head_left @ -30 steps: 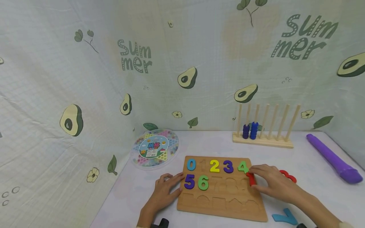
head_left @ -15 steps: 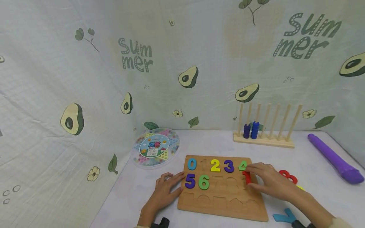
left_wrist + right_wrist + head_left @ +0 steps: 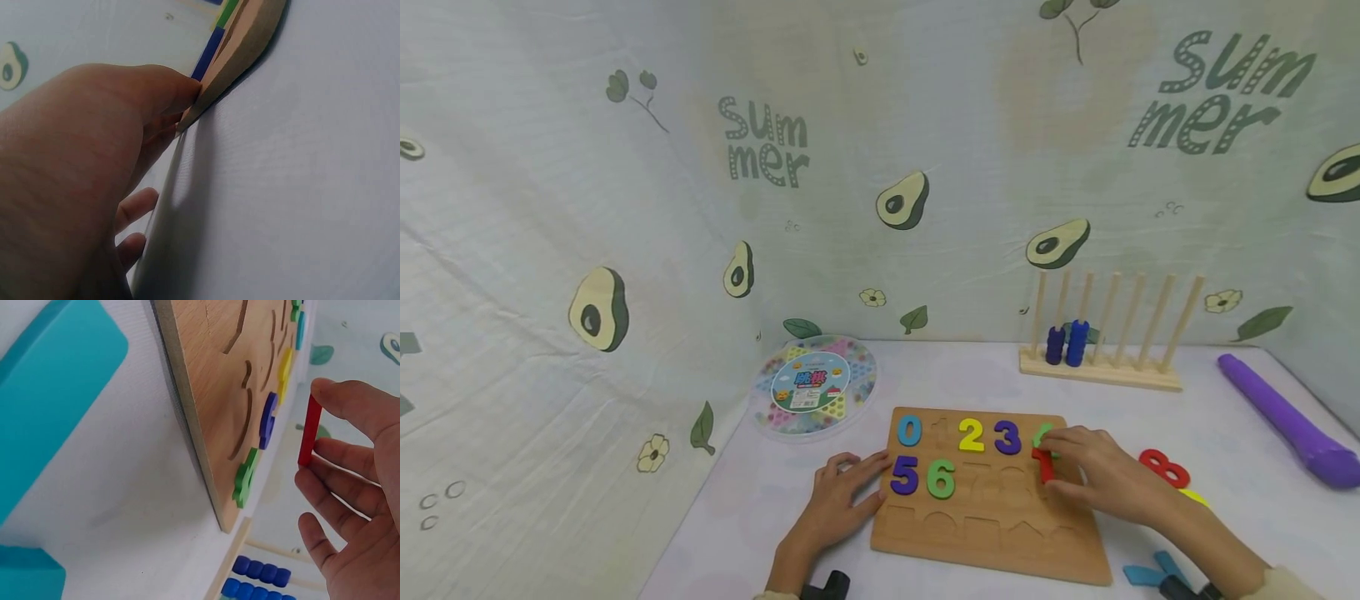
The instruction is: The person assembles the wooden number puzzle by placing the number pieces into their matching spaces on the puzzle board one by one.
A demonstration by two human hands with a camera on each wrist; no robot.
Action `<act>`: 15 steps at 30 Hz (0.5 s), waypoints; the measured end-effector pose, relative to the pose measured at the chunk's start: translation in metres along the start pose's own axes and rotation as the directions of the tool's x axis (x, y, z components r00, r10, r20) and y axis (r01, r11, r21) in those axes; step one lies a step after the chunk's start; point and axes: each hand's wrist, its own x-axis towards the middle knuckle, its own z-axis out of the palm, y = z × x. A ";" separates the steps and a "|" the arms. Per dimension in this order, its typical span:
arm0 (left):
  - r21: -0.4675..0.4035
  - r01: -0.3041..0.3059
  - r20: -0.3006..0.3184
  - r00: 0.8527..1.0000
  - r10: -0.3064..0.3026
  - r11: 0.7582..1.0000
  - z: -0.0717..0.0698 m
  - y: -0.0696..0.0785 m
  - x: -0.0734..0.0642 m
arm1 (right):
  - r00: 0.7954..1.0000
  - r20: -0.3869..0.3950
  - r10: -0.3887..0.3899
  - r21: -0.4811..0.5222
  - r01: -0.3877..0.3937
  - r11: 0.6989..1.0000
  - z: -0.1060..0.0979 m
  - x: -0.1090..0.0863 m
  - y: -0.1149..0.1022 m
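My right hand [image 3: 1108, 471] pinches a red number 1 [image 3: 1044, 466] between thumb and fingers. In the right wrist view the red piece [image 3: 310, 431] is seen edge-on, raised off the wooden number board [image 3: 985, 542]. In the head view it overlaps the green 4 [image 3: 1042, 435]. At the board's left edge rests my left hand [image 3: 838, 504], its thumb [image 3: 181, 90] touching the edge near the purple 5 [image 3: 905, 476]. Blue 0 [image 3: 909, 431], yellow 2 [image 3: 972, 435], purple 3 [image 3: 1007, 437] and green 6 [image 3: 941, 479] sit in the board. An unfilled 1-shaped recess lies between 0 and 2.
Right of the board lie a red 8 [image 3: 1164, 468], a partly hidden yellow piece [image 3: 1193, 497] and a blue piece [image 3: 1144, 575]. Behind stand a pegged wooden rack [image 3: 1101, 375] and a round game box [image 3: 812, 385]. A purple microphone-shaped object [image 3: 1288, 421] lies far right.
My right hand has carried the red 1 leftward over the board, close to the green 4. More of the yellow piece shows. My left hand stays at the board's edge.
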 end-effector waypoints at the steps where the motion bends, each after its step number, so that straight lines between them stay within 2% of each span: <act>1: -0.002 0.001 -0.001 1.000 -0.001 1.000 0.000 0.000 0.000 | 1.000 0.001 0.002 -0.003 -0.002 1.000 0.000 0.001 0.000; 7: -0.003 0.005 0.001 1.000 -0.005 1.000 -0.001 0.002 -0.001 | 1.000 0.006 -0.010 -0.014 0.010 1.000 0.001 0.005 -0.003; 15: 0.009 0.000 0.000 1.000 0.000 1.000 -0.002 0.002 -0.001 | 0.998 0.021 -0.063 -0.028 0.064 0.998 0.000 0.011 -0.008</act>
